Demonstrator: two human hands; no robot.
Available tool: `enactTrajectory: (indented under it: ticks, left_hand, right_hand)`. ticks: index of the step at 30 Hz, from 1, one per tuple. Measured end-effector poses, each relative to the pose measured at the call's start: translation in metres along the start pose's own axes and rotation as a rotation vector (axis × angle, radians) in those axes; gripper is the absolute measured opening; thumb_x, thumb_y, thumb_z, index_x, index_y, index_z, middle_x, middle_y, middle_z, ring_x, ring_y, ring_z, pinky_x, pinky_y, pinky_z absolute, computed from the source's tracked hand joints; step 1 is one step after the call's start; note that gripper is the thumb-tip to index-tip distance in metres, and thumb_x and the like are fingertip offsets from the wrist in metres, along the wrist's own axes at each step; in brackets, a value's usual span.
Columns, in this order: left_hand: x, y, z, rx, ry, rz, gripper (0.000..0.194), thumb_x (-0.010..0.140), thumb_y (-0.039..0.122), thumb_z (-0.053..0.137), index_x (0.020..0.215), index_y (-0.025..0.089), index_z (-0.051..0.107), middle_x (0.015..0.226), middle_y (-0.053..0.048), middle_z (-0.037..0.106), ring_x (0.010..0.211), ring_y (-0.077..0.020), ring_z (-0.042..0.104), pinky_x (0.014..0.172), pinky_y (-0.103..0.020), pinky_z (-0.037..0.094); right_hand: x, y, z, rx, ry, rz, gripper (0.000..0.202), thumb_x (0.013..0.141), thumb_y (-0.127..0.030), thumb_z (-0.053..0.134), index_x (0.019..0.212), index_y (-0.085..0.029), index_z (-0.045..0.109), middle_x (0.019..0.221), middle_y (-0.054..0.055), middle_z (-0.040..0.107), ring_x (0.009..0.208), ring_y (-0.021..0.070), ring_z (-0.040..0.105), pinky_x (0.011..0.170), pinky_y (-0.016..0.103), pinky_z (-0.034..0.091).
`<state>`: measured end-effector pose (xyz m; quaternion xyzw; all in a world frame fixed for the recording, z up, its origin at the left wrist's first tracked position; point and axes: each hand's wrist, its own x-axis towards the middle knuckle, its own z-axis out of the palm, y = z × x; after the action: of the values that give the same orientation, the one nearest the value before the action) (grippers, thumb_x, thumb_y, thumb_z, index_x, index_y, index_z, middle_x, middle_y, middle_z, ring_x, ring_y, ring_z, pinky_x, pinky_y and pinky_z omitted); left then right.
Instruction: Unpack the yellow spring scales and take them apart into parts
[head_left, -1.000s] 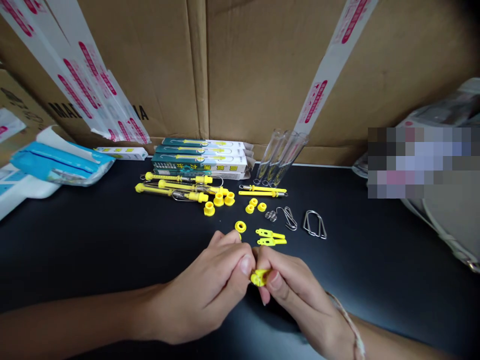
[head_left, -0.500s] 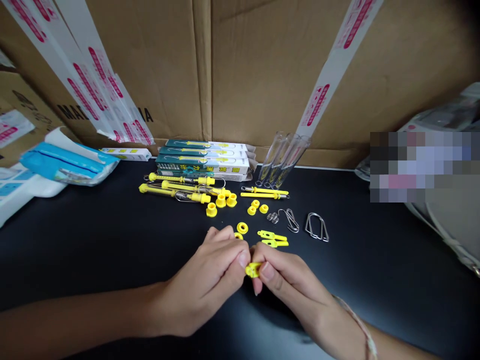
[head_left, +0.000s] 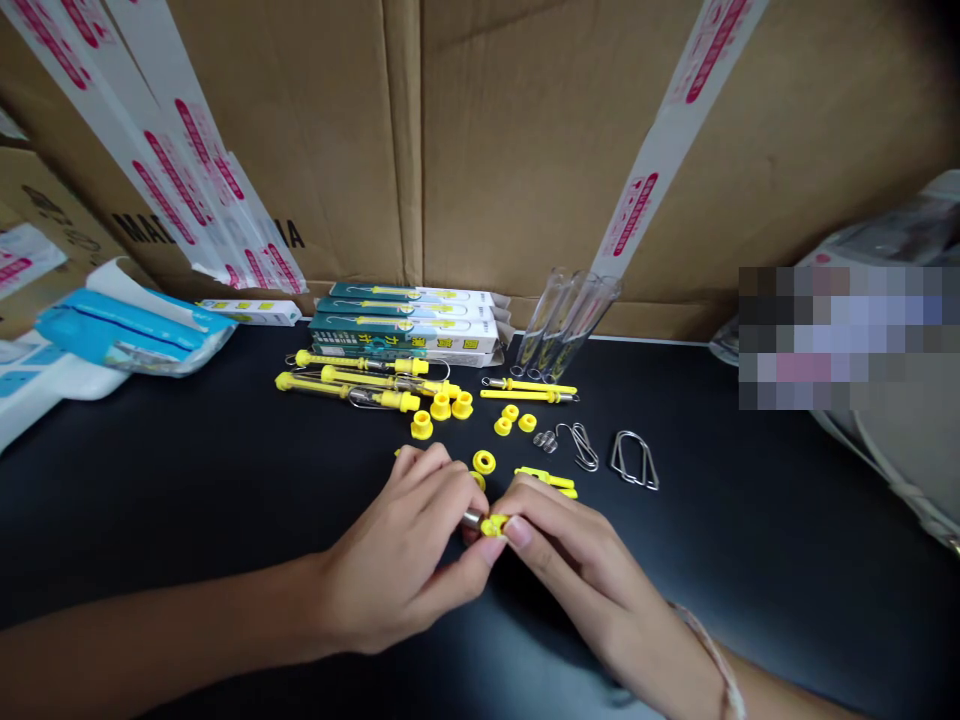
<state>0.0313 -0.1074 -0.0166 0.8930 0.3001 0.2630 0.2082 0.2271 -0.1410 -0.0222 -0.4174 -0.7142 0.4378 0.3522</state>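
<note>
My left hand (head_left: 420, 550) is closed round a small silver metal spring (head_left: 472, 518), most of it hidden by the fingers. A yellow tip (head_left: 398, 453) shows behind that hand; whether it belongs to the held part I cannot tell. Meeting it, my right hand (head_left: 574, 565) pinches a small yellow plastic piece (head_left: 494, 525) at the spring's end. Just beyond my fingers lie yellow rings (head_left: 484, 462) and flat yellow clips (head_left: 546, 478). Further back are yellow caps (head_left: 441, 406), small yellow collars (head_left: 510, 412) and two yellow rods with springs (head_left: 529, 391).
Assembled spring scales (head_left: 360, 381) lie before stacked boxes (head_left: 405, 325). Clear tubes (head_left: 566, 325) lean against a cardboard box (head_left: 510, 150). Metal hooks (head_left: 581, 447) and wire loops (head_left: 634, 460) are at right. A blue packet (head_left: 135, 325) lies left, a bag (head_left: 892, 420) right.
My left hand's grip has loosened and shifted, bringing the metal spring into sight beside the yellow piece. Both hands have moved slightly left, and the right fingers now cover part of the clips.
</note>
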Motion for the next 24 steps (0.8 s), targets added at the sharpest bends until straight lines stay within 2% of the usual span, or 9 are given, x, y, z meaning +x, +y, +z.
enactTrajectory:
  ticks: [8,17,21,24]
  left_hand:
    - [-0.0015,-0.0062,0.0029,0.222,0.117,0.181,0.014,0.092,0.015,0.042,0.081,0.019,0.050,0.073,-0.002,0.058,0.075,-0.0207,0.046,0.071,-0.038,0.029]
    - [-0.0012,-0.0032,0.0028,0.261,0.121,0.203,0.025,0.098,0.018,0.037,0.075,0.019,0.048,0.070,-0.002,0.059,0.071,-0.0194,0.046,0.067,-0.038,0.027]
    - [-0.0008,-0.0054,0.0033,0.253,0.134,0.216,0.024,0.098,0.020,0.039,0.076,0.019,0.050,0.070,-0.002,0.060,0.072,-0.0192,0.046,0.067,-0.038,0.029]
    - [-0.0005,-0.0081,0.0037,0.218,0.129,0.241,0.021,0.096,0.020,0.040,0.077,0.019,0.049,0.070,-0.002,0.059,0.072,-0.0193,0.047,0.068,-0.037,0.031]
  right_hand:
    - [-0.0003,0.0023,0.0009,-0.094,0.050,-0.188,0.014,0.100,-0.018,0.055,0.093,-0.020,0.067,0.079,0.001,0.071,0.067,0.0131,0.062,0.065,0.022,0.048]
    - [-0.0035,-0.0024,0.0028,-0.222,0.108,-0.315,0.018,0.095,-0.005,0.054,0.095,-0.017,0.068,0.078,0.004,0.071,0.064,0.0154,0.061,0.064,0.026,0.049]
    - [-0.0060,-0.0027,0.0045,-0.162,0.090,-0.241,0.017,0.097,-0.009,0.053,0.096,-0.017,0.068,0.080,0.005,0.072,0.067,0.0152,0.063,0.065,0.025,0.049]
    - [-0.0048,-0.0052,0.0048,0.005,-0.002,-0.067,0.020,0.100,-0.020,0.053,0.086,-0.018,0.068,0.074,0.001,0.069,0.064,0.0118,0.061,0.062,0.022,0.044]
